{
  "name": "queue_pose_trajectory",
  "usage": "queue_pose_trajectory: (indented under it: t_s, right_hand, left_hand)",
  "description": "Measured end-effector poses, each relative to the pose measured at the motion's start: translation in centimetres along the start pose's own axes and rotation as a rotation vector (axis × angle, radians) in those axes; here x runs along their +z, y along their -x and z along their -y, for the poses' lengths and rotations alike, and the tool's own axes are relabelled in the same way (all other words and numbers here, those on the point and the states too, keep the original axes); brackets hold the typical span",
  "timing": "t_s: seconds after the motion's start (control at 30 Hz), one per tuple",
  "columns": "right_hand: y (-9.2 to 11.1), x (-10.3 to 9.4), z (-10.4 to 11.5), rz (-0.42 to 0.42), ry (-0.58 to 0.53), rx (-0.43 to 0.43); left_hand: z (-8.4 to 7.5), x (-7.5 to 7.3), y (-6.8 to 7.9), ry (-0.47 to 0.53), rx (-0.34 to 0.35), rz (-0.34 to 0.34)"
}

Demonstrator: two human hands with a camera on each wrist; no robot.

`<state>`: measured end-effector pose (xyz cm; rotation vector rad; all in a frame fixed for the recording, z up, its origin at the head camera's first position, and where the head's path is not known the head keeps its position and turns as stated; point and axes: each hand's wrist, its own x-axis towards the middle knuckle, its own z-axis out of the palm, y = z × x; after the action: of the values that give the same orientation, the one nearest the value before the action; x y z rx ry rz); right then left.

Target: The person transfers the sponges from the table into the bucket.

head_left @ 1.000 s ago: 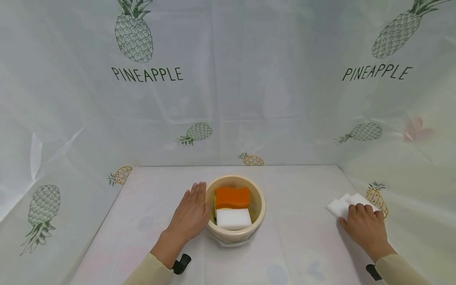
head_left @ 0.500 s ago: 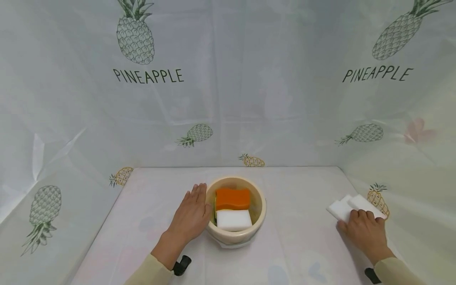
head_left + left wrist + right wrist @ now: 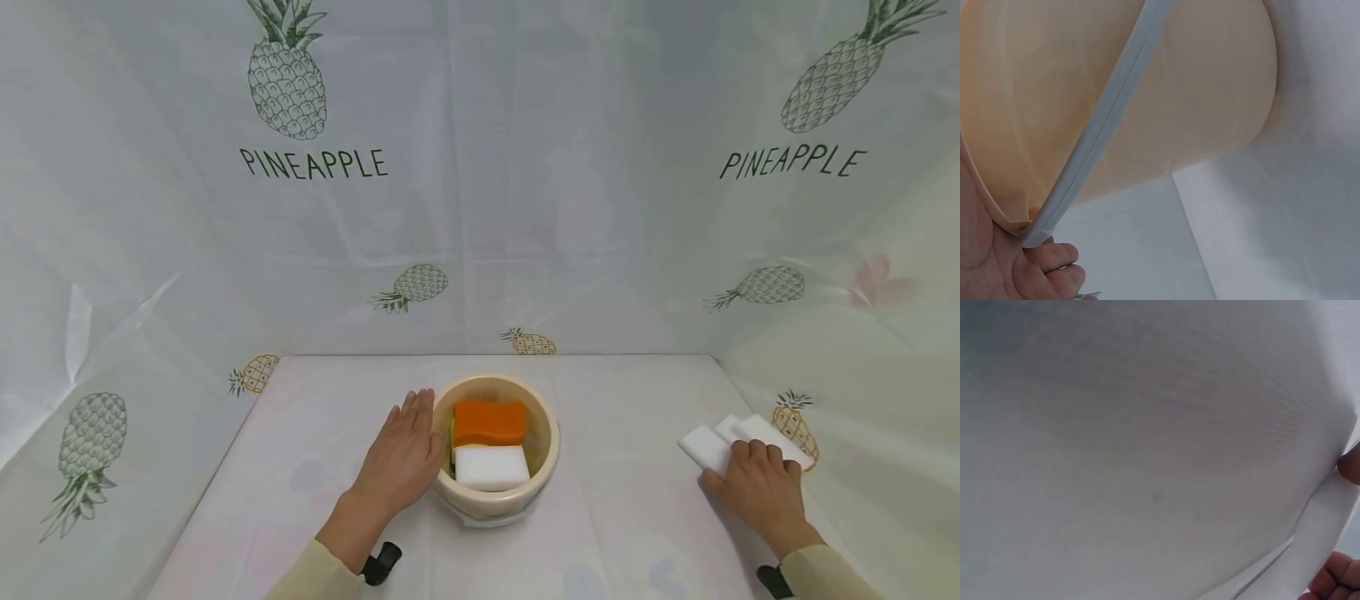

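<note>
At right fingers (image 3: 757,452), white slabs (image 3: 772,437) slanting away leftward

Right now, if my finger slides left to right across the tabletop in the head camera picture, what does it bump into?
Your finger meets the left hand → the cream bucket → the white pieces, held by the right hand.

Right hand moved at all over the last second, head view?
Yes, slightly: the right hand has shifted left, toward the bucket, judged against the yellow pineapple print beside it.
</note>
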<state>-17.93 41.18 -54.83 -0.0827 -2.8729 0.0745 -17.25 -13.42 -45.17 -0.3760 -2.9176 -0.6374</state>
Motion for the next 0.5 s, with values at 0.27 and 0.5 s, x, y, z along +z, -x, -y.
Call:
queue_pose_trajectory:
  t_s: [0.27, 0.5]
  right_hand:
    - [-0.2, 0.6, 1.2, -0.082, -0.003, -0.058]
    - [-0.7, 0.7, 2.1, -0.209, 0.004, -0.175]
  left_hand:
    - [0.1, -0.1, 0.2, -0.003, -0.007, 0.005]
    - [0.1, 0.1, 0.0, 0.003, -0.008, 0.003]
